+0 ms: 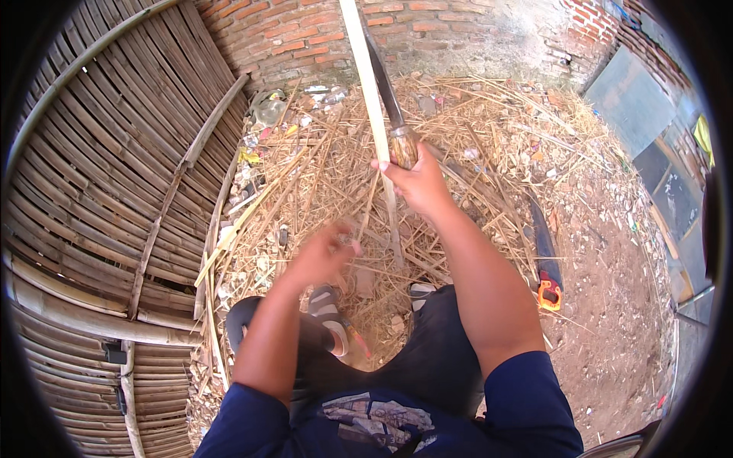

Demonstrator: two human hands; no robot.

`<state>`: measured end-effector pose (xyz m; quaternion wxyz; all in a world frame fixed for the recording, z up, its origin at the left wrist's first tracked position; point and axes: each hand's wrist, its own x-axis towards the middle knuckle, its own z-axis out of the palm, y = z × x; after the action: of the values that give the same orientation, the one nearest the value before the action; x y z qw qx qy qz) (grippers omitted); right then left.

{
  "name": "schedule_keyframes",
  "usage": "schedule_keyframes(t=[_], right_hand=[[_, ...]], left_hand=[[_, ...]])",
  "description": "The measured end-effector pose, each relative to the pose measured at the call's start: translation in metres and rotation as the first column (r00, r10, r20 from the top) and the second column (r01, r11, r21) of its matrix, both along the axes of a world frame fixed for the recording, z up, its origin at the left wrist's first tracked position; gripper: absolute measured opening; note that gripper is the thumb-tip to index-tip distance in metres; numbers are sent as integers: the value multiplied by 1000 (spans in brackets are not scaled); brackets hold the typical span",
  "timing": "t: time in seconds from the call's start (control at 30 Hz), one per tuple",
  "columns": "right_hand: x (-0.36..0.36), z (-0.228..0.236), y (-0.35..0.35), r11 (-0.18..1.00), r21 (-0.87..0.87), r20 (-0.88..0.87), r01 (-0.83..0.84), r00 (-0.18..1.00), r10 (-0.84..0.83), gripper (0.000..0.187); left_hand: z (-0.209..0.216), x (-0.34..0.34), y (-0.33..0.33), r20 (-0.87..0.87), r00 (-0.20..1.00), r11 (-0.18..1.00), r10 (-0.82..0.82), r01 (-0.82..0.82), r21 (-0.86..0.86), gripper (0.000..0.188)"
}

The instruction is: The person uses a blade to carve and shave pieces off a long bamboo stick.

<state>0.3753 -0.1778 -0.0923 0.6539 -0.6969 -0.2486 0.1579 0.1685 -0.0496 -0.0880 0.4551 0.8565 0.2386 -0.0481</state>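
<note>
Two hands are working a pale bamboo strip [374, 99] that is rising from the littered ground, near the feet, toward the brick wall [305, 38]. The right hand [416, 183] is gripping the banded wooden handle of a knife [397, 130], its grip wrapped tightly round the handle, while the dark blade is lying close along the strip, touching or nearly touching it. The left hand [324, 252] is blurring beside the strip's lower part; whether its grip is closing on anything cannot be told. Judging by its thin, flat section, the strip is probably light, stiff along its length yet springy, and its split edges are likely sharp and splintery; holding it low, by the flat faces and well clear of the blade, looks safest. The knife is best held where it is now, on the handle. A woven bamboo panel [114, 175] is lying at the left, shavings [328, 175] are covering the ground, and a saw [546, 263] with an orange handle is resting well apart at the right.
</note>
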Motion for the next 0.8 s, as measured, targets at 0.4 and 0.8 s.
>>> schedule_keyframes(t=[0.4,0.8], right_hand=[[-29,-11,11,873,-172,104,-456,873,477,42],[-44,3,8,748,-373,105,-549,776,622,56]], left_hand=[[196,46,103,802,364,850,474,-429,-307,74],[198,-20,187,838,22,772,546,-402,-492,36]])
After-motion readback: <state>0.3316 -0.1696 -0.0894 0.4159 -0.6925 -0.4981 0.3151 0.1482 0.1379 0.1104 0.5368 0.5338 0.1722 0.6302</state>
